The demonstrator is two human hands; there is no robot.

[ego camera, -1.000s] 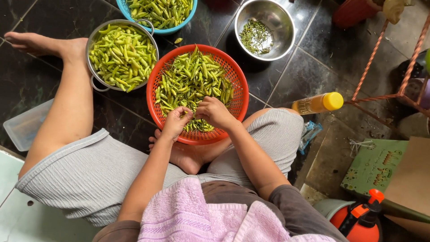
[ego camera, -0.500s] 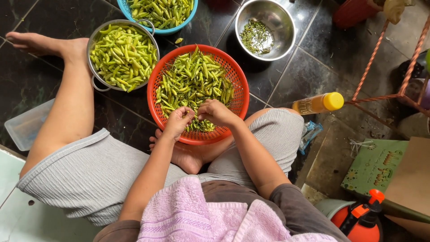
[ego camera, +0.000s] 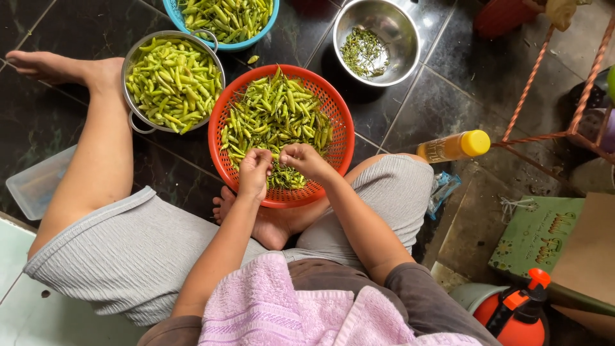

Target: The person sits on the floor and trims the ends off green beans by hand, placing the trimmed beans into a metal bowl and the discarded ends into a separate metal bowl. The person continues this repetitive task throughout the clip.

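Green chillies (ego camera: 275,118) fill the orange basket (ego camera: 339,138); both hands (ego camera: 255,172) pinch at its near rim.

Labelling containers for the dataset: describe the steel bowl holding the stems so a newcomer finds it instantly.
Start at the red mesh basket of green chillies under the left hand and right hand. Go up and right across the dark tiles to the steel bowl. Unlike the neighbouring colander and blue basket, it holds only thin stem scraps.
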